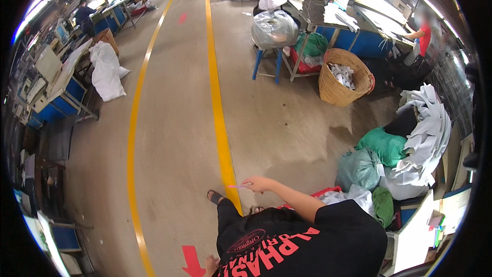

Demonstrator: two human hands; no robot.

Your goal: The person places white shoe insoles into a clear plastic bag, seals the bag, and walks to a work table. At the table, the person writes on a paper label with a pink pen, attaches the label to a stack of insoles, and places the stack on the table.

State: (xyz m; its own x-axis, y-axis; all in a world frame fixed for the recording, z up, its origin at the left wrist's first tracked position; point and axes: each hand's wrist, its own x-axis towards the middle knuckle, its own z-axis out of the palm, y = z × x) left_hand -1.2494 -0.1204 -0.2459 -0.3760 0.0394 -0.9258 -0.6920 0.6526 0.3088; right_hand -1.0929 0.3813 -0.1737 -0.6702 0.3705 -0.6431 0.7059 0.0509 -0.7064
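Note:
My right hand is out in front of my body, its fingers closed round a slim pink stick-like thing. That thing points left, over the yellow floor line; its exact kind is too small to make out. My left hand hangs low at the bottom edge, beside my black shirt. Only part of it shows, and its fingers are not clear. A red arrow on the floor is nearest to it.
Yellow lines border a walkway. To the right are stuffed green sacks, grey-white cloth and a wicker basket of scraps. A white sack stands by left workbenches. People work at tables farther ahead.

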